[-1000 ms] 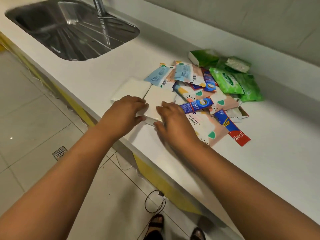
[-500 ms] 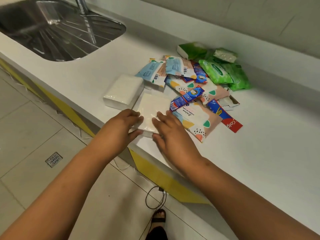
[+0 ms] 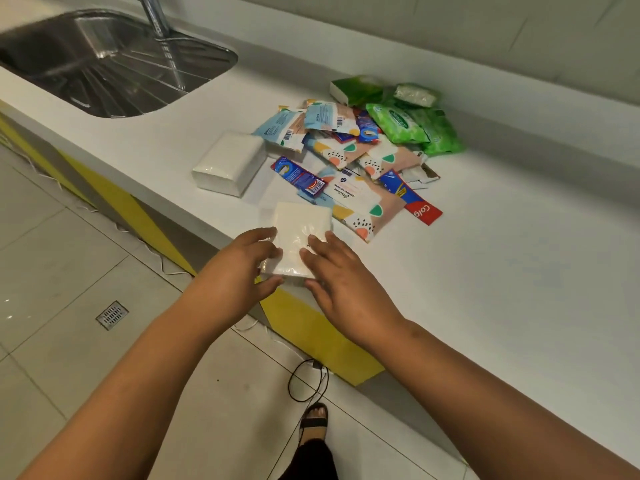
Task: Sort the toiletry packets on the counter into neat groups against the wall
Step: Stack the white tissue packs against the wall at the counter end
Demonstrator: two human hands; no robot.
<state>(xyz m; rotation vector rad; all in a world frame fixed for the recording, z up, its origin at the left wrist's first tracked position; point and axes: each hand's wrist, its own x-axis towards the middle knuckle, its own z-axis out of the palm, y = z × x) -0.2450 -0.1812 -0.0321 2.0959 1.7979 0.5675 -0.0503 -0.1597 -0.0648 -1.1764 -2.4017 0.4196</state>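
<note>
A white tissue packet (image 3: pixel 299 233) is at the counter's front edge, its near end sticking out past the edge. My left hand (image 3: pixel 242 265) grips its left side, fingers on top and thumb under. My right hand (image 3: pixel 343 282) grips its right side the same way. Behind it lies a loose pile: a second white tissue packet (image 3: pixel 228 164), a blue-and-red sachet (image 3: pixel 299 176), patterned pink packets (image 3: pixel 360 202), light blue sachets (image 3: pixel 282 128), a red Colgate box (image 3: pixel 414 200) and green wipe packs (image 3: pixel 412 124) closest to the wall (image 3: pixel 450 36).
The white counter (image 3: pixel 502 254) stretches to the right of the pile. A steel sink (image 3: pixel 104 64) with a tap (image 3: pixel 156 15) lies at the far left. Below the edge are a tiled floor, a drain grate (image 3: pixel 111 314), a black cable (image 3: pixel 306 379) and a sandalled foot.
Both hands have drawn the white tissue packet out of the pile toward the counter's front edge. The blue-and-red sachet that lay against it has slid left. The view has shifted.
</note>
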